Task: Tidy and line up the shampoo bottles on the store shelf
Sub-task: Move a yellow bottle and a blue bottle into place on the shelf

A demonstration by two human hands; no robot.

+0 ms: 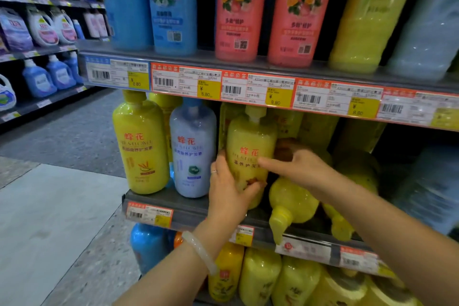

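Observation:
On the middle shelf [188, 208] a pale yellow shampoo bottle [250, 141] stands upright. My left hand [231, 191] grips its lower left side, and my right hand [298, 166] holds its right side with the thumb across the label. To its left stand a white bottle [192, 151] and a bright yellow bottle [140, 146], both upright at the shelf front. To its right two yellow bottles [290, 204] [347, 208] lie tipped over, caps hanging past the shelf edge. More yellow bottles stand behind in shadow.
The upper shelf carries tall blue [171, 5], pink [238, 7] and yellow [370, 12] bottles above a row of price tags [211, 82]. The lower shelf holds yellow bottles [260, 278] and a blue one [149, 246]. An aisle floor [49, 218] and detergent shelves [39, 32] lie to the left.

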